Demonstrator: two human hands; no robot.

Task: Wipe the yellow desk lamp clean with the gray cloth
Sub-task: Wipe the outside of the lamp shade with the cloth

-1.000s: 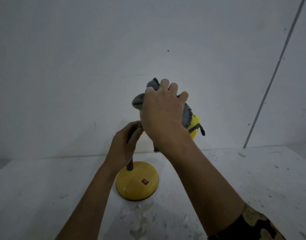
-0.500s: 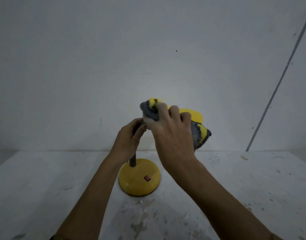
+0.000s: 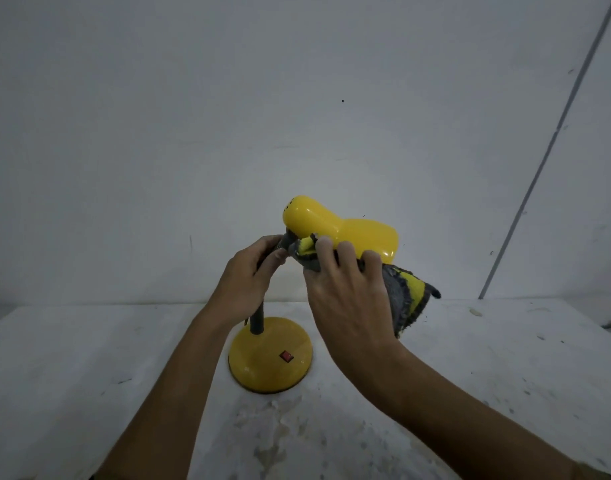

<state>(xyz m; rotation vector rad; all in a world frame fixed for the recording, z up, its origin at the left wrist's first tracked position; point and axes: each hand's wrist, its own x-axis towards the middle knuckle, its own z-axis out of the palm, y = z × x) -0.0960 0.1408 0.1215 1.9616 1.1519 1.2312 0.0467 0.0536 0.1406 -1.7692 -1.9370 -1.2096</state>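
Hands both occupied: left hand is still gripping the yellow desk lamp by its dark neck. Right hand, clutching the gray cloth, is now working under the shade, no longer covering its top. Shade is lying near level above both hands, wide end pointing right. Base is sitting on the bench below them.

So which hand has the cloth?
The right hand grips the gray cloth against the yellow shade; the left hand holds only the lamp's dark neck.
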